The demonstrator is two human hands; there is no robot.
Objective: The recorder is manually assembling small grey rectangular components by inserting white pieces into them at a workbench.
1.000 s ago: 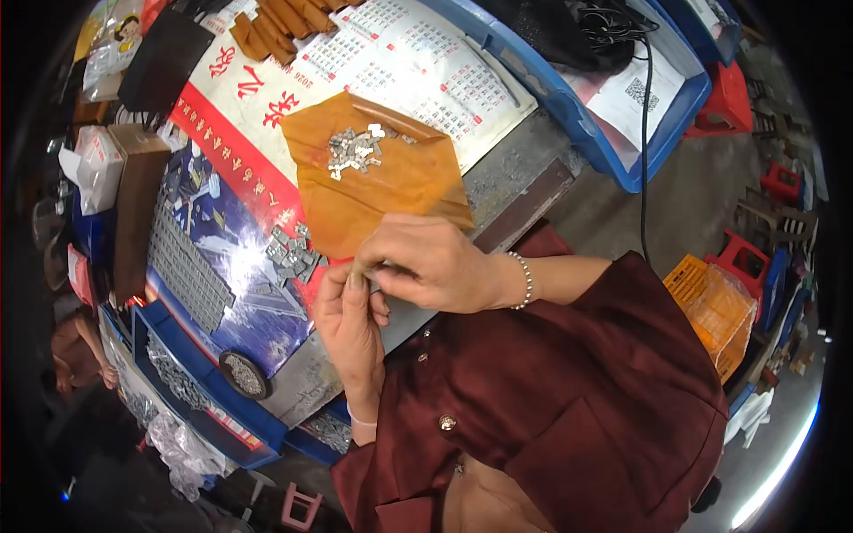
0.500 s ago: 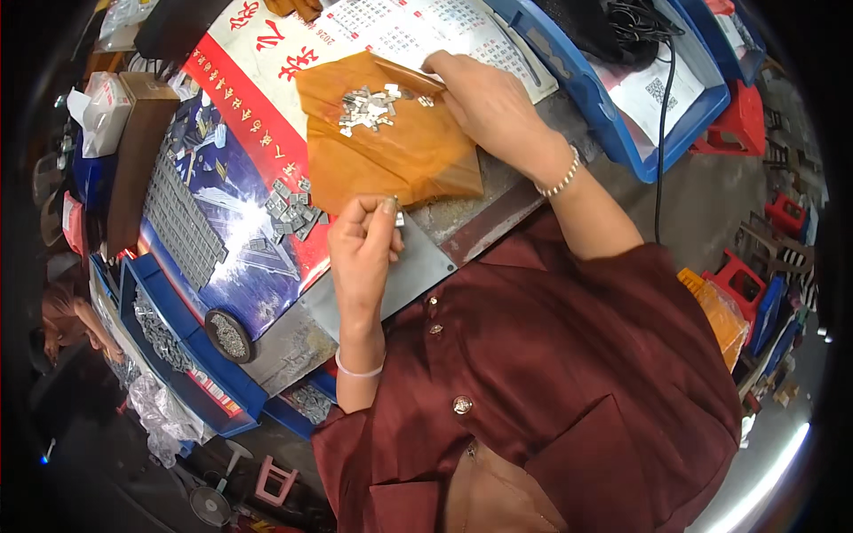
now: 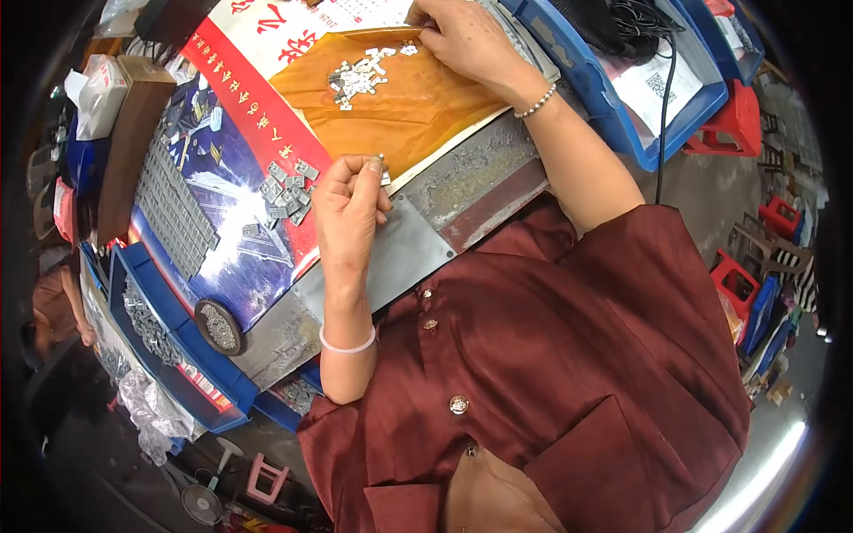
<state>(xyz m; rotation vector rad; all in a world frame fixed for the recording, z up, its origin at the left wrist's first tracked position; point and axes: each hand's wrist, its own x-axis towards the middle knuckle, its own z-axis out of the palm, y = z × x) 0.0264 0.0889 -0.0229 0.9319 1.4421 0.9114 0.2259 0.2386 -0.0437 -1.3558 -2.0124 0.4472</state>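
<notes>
My left hand is closed, with a small silvery metal piece between thumb and forefinger. It is just off the near edge of an amber, glossy sheet. Several small shiny metal pieces lie in a loose heap on that sheet. At the sheet's far right edge, the curled fingers of my right hand grip it; their tips are partly hidden. Left of my left hand, a pile of small grey square parts lies on a printed poster.
Rows of grey parts cover the table's left side, near a round dark dish of tiny pieces. A blue bin of grey parts adjoins the left edge. Another blue bin with black cable stands at right.
My right hand has moved up and left, and the amber sheet has shifted left and lies flatter, its heap moving along. My left hand has moved slightly up and left, still pinching the metal piece.
</notes>
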